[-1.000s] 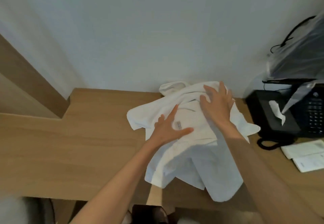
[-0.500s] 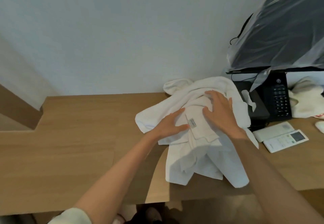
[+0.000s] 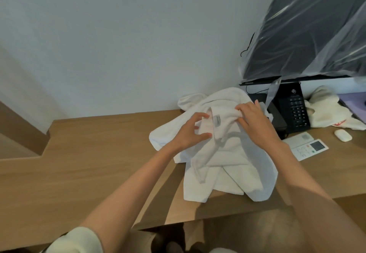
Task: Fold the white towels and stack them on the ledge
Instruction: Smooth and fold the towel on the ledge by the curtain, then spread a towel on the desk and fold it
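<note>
Where both palms lay flat on the heap half a second ago, the fingers have now curled into it. That marks a switch from smoothing to picking up. The desk (image 3: 79, 163) carries the white towels (image 3: 227, 165) as one crumpled pile beneath both hands, its near end hanging over the edge, and nothing is folded yet. The left hand (image 3: 190, 132) pinches the hem just left of a sewn label (image 3: 217, 120), while the right hand (image 3: 255, 122) clutches a ridge of cloth just right of it. Likely one towel is about to be drawn free. Right of the right fingers stand a plastic-wrapped television (image 3: 309, 31), a black telephone (image 3: 293, 112) just beside the pile, a cream cloth (image 3: 332, 114) and two remotes (image 3: 309, 147) — near enough to snag a shaken towel.
</note>
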